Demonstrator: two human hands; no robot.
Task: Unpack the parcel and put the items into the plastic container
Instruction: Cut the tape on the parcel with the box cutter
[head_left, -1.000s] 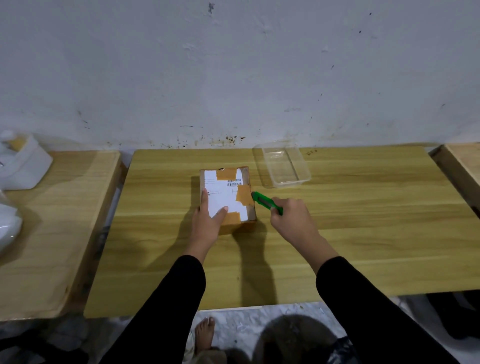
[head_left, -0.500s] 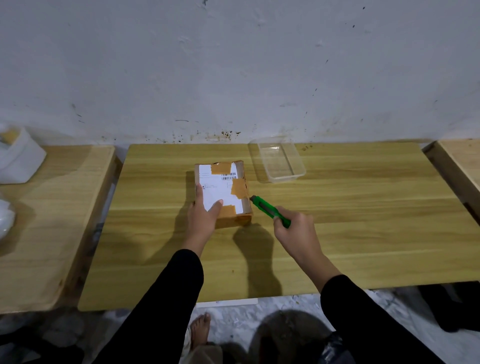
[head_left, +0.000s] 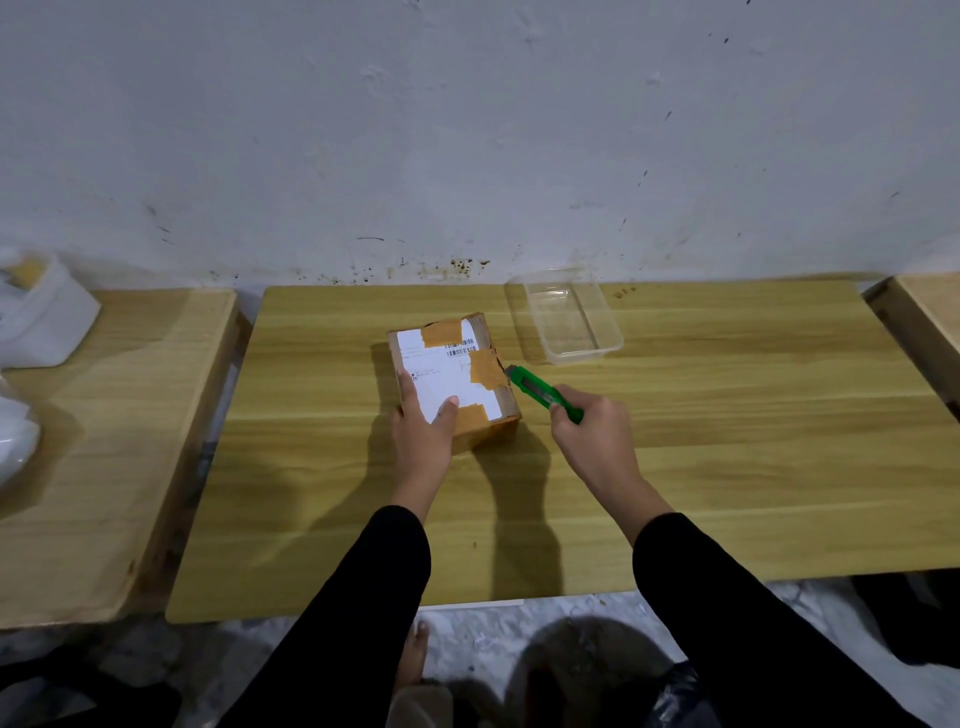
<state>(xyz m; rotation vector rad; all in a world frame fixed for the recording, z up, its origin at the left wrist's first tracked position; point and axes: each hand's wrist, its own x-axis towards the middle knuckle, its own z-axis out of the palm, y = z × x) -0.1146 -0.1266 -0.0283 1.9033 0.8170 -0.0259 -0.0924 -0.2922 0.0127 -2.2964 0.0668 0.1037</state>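
The left hand (head_left: 421, 441) is lying flat, fingers spread, pinning the taped parcel (head_left: 453, 376) to the table (head_left: 727, 441), while the right hand (head_left: 597, 436) is gripping a green cutter (head_left: 545, 401), tip touching the parcel's right edge, the plastic container (head_left: 563, 314) sitting just beyond.

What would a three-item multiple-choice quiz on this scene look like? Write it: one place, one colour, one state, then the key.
1. The plastic container lies where from the parcel?
A. far right
B. near left
C. on top

2. The cutter is:
A. red
B. green
C. black

3. The parcel is:
A. emptied
B. flaps open
C. taped shut

Key: 1 A, it sits past the parcel's right side by the wall; 2 B, green body in the right hand; 3 C, the left hand rests on it, brown tape across its top.
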